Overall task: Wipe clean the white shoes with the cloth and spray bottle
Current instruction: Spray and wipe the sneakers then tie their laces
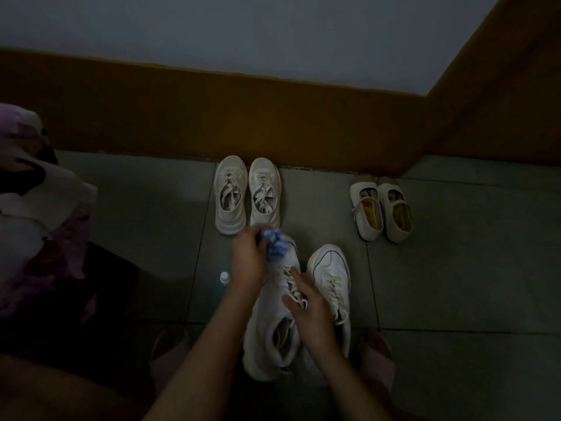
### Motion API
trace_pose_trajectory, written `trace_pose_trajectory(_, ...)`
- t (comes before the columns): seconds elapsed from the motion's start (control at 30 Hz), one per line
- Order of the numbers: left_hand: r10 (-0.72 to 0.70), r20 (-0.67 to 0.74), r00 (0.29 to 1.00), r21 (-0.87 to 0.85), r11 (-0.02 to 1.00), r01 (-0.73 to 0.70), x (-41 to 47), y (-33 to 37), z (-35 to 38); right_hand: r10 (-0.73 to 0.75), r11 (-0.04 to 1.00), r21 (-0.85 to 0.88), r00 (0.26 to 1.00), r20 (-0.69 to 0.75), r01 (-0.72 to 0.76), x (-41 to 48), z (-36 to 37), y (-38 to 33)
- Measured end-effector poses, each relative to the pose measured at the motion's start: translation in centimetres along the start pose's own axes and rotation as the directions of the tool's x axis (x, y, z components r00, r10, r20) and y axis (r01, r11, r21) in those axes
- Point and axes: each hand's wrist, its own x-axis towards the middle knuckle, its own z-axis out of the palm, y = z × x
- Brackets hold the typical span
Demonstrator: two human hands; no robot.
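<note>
Under both hands, white sneaker point(264, 329) looks mid-wipe: left hand point(247, 259) bunches blue cloth point(276, 243) at toe, right hand point(309, 314) grips its laced top, spray bottle point(224, 278) just left of left hand; its mate point(329, 268) and two pairs beyond likely remain; no writing legible.

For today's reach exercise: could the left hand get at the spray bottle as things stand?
Probably yes: the spray bottle stands on open floor close beside the left hand, nothing between them. But that hand grips the cloth, which it would need to release first.
</note>
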Motion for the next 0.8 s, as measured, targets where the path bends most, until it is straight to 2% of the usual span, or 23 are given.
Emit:
trace_pose_trajectory(0.13,0.113,0.232,0.966,0.143,0.979,-0.148,4.3,1.0,0.7,0.027,0.997,0.068,1.0,-0.008,-0.026,-0.1,0.2,0.1)
trace_pose_trajectory(0.23,0.176,0.434,0.884,0.219,0.931,-0.292,4.4,1.5,1.6,0.03,0.997,0.071,0.999,-0.014,-0.029,0.0,0.1,0.3)
trace_pose_trajectory(0.33,0.197,0.515,0.834,0.25,0.897,-0.366,4.1,1.1,2.2,0.023,0.998,0.059,0.999,-0.036,-0.021,0.1,0.3,0.6)
trace_pose_trajectory(0.57,0.257,0.349,0.901,0.185,0.924,-0.336,2.4,-2.2,1.6,0.022,0.999,0.038,0.999,-0.041,-0.021,0.2,0.6,0.8)
trace_pose_trajectory(0.8,0.168,0.313,0.935,0.188,0.954,-0.235,1.1,-3.0,1.0,0.02,0.998,0.057,1.0,-0.021,-0.018,0.3,0.6,0.6)
